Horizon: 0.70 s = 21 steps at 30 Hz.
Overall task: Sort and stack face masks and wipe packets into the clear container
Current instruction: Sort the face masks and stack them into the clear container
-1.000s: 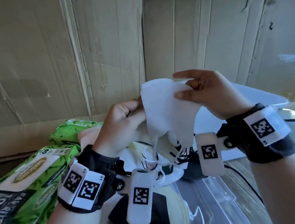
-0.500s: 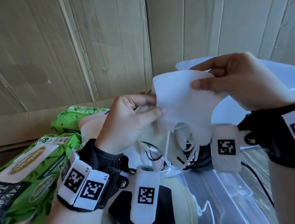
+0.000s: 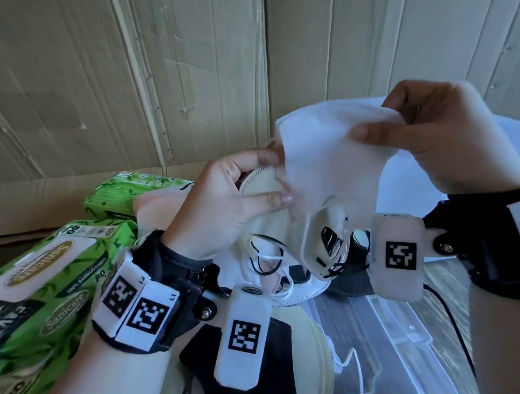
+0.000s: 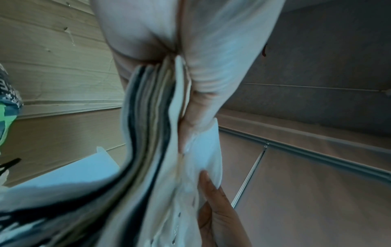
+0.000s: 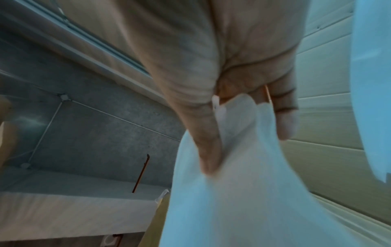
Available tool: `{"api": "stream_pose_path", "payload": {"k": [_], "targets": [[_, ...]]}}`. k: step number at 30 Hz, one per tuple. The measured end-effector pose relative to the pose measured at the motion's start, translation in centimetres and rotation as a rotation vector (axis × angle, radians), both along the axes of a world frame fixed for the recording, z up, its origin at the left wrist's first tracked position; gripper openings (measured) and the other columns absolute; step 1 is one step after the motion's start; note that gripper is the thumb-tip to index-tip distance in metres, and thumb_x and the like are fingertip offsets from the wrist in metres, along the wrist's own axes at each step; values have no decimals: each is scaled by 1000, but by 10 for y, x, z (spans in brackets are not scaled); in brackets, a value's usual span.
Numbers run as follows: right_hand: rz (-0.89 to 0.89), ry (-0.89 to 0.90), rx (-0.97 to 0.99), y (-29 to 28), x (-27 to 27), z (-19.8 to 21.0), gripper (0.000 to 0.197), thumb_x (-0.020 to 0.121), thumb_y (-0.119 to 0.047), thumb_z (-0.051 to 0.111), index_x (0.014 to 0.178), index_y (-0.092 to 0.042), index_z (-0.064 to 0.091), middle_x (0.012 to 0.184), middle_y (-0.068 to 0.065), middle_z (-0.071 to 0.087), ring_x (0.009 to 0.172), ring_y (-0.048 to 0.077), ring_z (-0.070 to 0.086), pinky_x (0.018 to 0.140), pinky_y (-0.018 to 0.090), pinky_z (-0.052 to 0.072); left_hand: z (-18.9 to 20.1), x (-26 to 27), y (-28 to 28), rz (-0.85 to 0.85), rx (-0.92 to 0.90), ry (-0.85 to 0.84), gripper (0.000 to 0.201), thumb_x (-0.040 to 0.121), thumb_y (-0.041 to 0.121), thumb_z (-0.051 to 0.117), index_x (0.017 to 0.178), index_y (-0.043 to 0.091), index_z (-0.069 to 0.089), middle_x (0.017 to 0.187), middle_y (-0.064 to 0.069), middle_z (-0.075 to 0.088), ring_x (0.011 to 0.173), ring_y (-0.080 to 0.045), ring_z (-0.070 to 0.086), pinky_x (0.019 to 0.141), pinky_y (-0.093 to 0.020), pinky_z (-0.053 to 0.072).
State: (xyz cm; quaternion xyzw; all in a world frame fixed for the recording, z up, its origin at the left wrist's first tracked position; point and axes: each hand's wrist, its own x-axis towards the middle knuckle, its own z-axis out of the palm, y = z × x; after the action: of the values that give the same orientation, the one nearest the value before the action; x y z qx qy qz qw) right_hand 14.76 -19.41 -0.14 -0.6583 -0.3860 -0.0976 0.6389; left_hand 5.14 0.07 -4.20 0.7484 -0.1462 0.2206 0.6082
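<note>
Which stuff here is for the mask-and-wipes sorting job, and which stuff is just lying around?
For the job:
- white mask, pinched by the right hand
- bundle of masks gripped by the left hand
- green wipe packets
- clear container
- loose masks beneath the hands

Just lying about:
- cardboard sheets behind
- black cable

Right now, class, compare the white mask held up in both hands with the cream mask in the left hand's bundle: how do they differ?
The white mask is white and spread out in view; the cream mask is cream with a stitched edge and mostly hidden. The white mask is pinched by the right hand and touched by the left hand; the cream mask sits in the left hand alone, within a bundle. Both are soft face masks, held above the clear container.
</note>
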Motion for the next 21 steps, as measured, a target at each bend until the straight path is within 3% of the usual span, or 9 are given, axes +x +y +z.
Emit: {"api": "stream_pose_path", "payload": {"k": [3, 5, 8, 11, 13, 15, 18, 20, 21], "targets": [[-32, 29, 204, -4, 3, 2, 26, 65, -12, 79, 63, -19, 54, 52, -8, 60, 51, 13, 54, 58, 27, 47, 1, 0, 3, 35, 6, -16, 46, 62, -4, 76, 97, 23, 62, 91, 20, 69, 94, 4, 61, 99, -22, 44], [-64, 33, 279, -7, 4, 4, 22, 61, -25, 82, 64, -22, 61, 59, -6, 62, 60, 19, 56, 63, 36, 50, 2, -1, 4, 72, -8, -39, 45, 68, -9, 71, 98, 22, 58, 87, 21, 68, 90, 7, 60, 90, -14, 46], [-119, -24, 267, -9, 5, 6, 22, 53, -39, 83, 61, -26, 67, 61, -9, 64, 65, 20, 59, 64, 37, 50, 2, 0, 4, 172, -12, -48, 37, 72, -10, 69, 88, 22, 60, 79, 25, 67, 87, 13, 58, 85, -5, 40], [-311, -108, 191, -10, 4, 6, 21, 56, -37, 82, 56, -29, 62, 61, -10, 62, 66, 19, 55, 58, 33, 45, 1, 1, 4, 319, 43, -28, 28, 77, -3, 70, 77, 25, 67, 72, 27, 67, 80, 18, 58, 77, 3, 34], [-482, -168, 157, -9, 2, 6, 19, 63, -33, 71, 58, -28, 53, 66, -3, 58, 66, 17, 53, 55, 27, 41, -1, 2, 4, 364, 45, -34, 26, 81, 0, 68, 82, 26, 70, 84, 23, 67, 83, 16, 59, 78, 1, 37], [-555, -241, 136, -1, -3, 6, 17, 69, -28, 65, 65, -26, 48, 71, 2, 55, 66, 15, 50, 56, 27, 40, -1, 4, 5, 394, 18, -31, 23, 85, 2, 64, 91, 23, 71, 92, 19, 68, 88, 14, 59, 81, -1, 38], [-398, -351, -40, 23, -19, 0, 13, 75, -26, 62, 75, -22, 50, 62, -10, 50, 58, 1, 44, 55, 24, 36, 0, 3, 0, 357, -117, 0, 18, 87, 8, 62, 89, 22, 74, 90, 13, 72, 91, 4, 64, 86, -13, 45], [-170, -378, -274, 39, -32, -7, 10, 80, -34, 58, 77, -29, 49, 60, -17, 52, 57, -5, 47, 55, 11, 33, 5, 0, -3, 214, -292, 86, 17, 85, 23, 61, 78, 21, 76, 83, 5, 74, 83, -8, 68, 78, -25, 52], [-60, -378, -386, 44, -36, -10, 11, 84, -40, 51, 79, -29, 52, 64, -18, 56, 61, -6, 50, 58, 10, 35, 7, -2, -3, 136, -382, 131, 22, 83, 30, 60, 76, 18, 77, 80, 1, 74, 78, -12, 69, 73, -25, 53]]}}
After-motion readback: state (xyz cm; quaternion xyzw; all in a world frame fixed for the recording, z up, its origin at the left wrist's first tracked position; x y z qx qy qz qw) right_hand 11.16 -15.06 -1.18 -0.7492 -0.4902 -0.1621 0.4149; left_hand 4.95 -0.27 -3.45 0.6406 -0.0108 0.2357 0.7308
